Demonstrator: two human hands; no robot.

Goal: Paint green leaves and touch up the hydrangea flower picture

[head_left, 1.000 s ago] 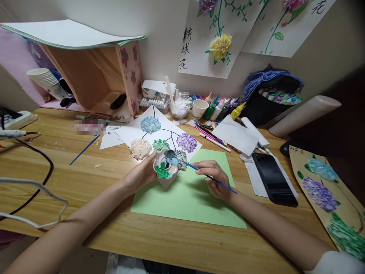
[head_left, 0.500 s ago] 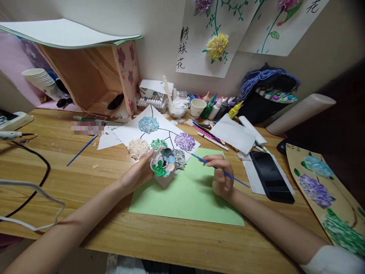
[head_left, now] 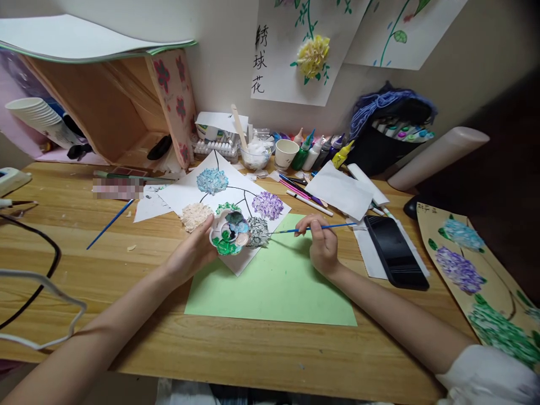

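Note:
My left hand (head_left: pixel 196 247) grips a small flower-shaped paint palette (head_left: pixel 216 229) with green, blue and dark paint in its wells. Between the fingers of my right hand (head_left: pixel 319 242) is a thin blue paintbrush (head_left: pixel 337 226); its tip points left, close to the right edge of the grey textured flower (head_left: pixel 258 231). I cannot tell whether the bristles touch it. That flower is on a white sheet (head_left: pixel 177 198) with black stems, beside blue, purple (head_left: pixel 268 205), cream and green flowers. The palette hides part of the sheet and the green flower. A green paper (head_left: pixel 270 298) lies underneath.
Behind the sheet stand a bowl of white material (head_left: pixel 256 154), a paper cup (head_left: pixel 286 153) and several paint bottles (head_left: pixel 312 154). A phone (head_left: pixel 395 251) lies at the right, near a painted flower panel (head_left: pixel 459 264). Another blue brush (head_left: pixel 109 224) and cables (head_left: pixel 54 253) are on the left.
The brush has swung from a downward slant to nearly level, its tip moving from near the purple flower down to beside the grey one. The whole view has shifted slightly.

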